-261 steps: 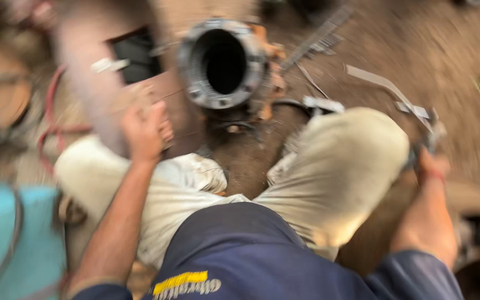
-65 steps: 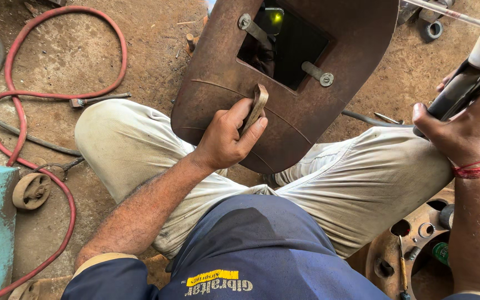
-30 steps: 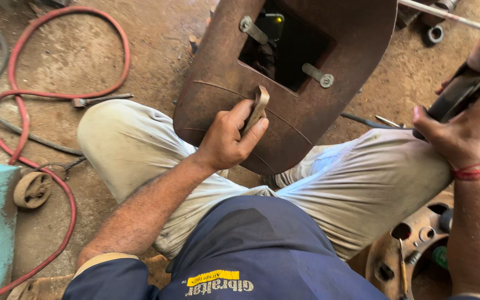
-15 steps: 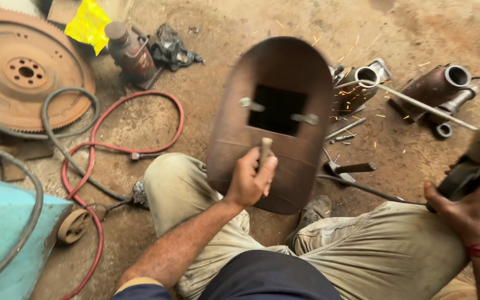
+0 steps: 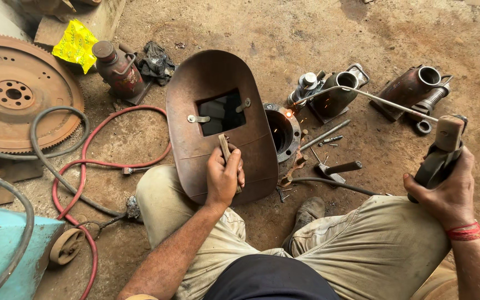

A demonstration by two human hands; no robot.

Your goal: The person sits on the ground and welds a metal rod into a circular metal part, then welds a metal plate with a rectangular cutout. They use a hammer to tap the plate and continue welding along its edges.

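Observation:
My left hand (image 5: 224, 176) grips the handle of a brown hand-held welding shield (image 5: 218, 122) with a dark window, held upright in front of me. My right hand (image 5: 445, 191) is closed on a welding electrode holder (image 5: 439, 158). Its long rod (image 5: 362, 97) reaches left to a round metal flange (image 5: 281, 130) on the ground, where small sparks show at the rod's tip. The shield covers the flange's left part.
A rusty flywheel (image 5: 18, 94) lies far left beside a red bottle jack (image 5: 119, 71) and a yellow bag (image 5: 76, 44). Red and grey hoses (image 5: 84, 166) loop over the dirt floor. More jacks (image 5: 412, 89) and loose bolts lie at right. A teal machine (image 5: 1, 250) stands near left.
The camera has lifted, showing more floor. The shield has moved away from my face and down. The rod's tip now touches the flange with sparks.

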